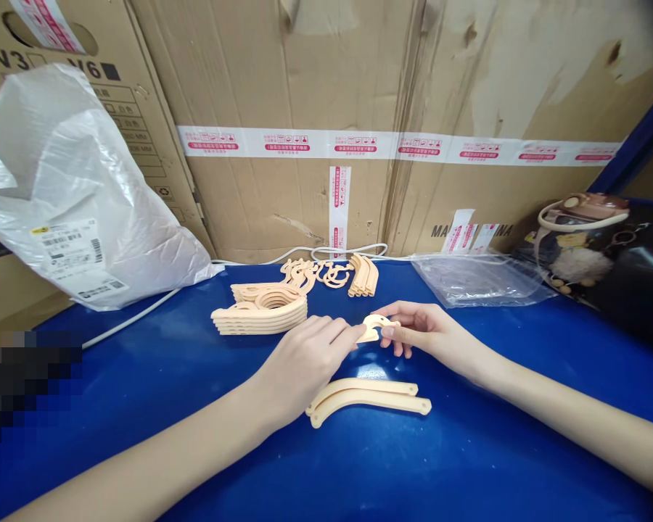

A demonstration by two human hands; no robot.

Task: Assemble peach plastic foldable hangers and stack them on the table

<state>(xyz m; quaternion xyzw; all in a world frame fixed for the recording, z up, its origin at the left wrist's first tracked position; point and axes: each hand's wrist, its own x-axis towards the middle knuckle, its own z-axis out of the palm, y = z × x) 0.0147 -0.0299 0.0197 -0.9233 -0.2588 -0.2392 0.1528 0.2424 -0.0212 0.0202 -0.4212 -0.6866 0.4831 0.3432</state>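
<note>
Between my two hands is a small cream plastic hanger hook piece [371,328], curved at the top. My left hand [318,359] pinches its left end, and my right hand [413,326] grips the right end between thumb and fingers. Two curved cream hanger arms [370,399] lie side by side on the blue table just below my hands. Left of them, beyond my left hand, sits a neat stack of cream folded hangers [261,312]. Part of the hook piece is hidden by my fingers.
Behind the stack lie loose hook pieces [334,274] and a bundle of hanger arms [363,275]. A white plastic bag [70,188] leans at left. A clear bag [484,279] and a brown-lidded bottle [582,232] are at right. Cardboard boxes [283,87] wall the back; a white cable [136,319] crosses the table [468,449].
</note>
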